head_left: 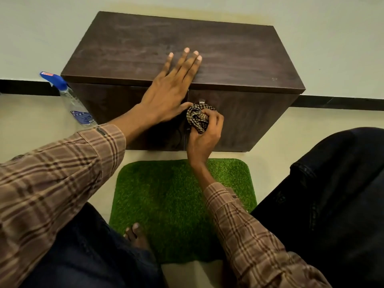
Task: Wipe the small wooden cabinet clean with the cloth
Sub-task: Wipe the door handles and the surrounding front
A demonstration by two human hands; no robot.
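The small dark wooden cabinet [239, 59] stands against a pale wall, its two front doors closed. My left hand [172, 88] lies flat and open on the top near the front edge, fingers spread, thumb hanging over the door seam. My right hand [205, 134] is closed on a bunched brown checked cloth [198, 118] and presses it against the right door, just below a small metal handle [202, 102] near the seam.
A clear spray bottle [72, 100] with a blue nozzle stands on the floor at the cabinet's left side. A green grass-like mat [166, 200] lies in front of the cabinet, with my bare toes [135, 233] on it. My dark-trousered knees flank the mat.
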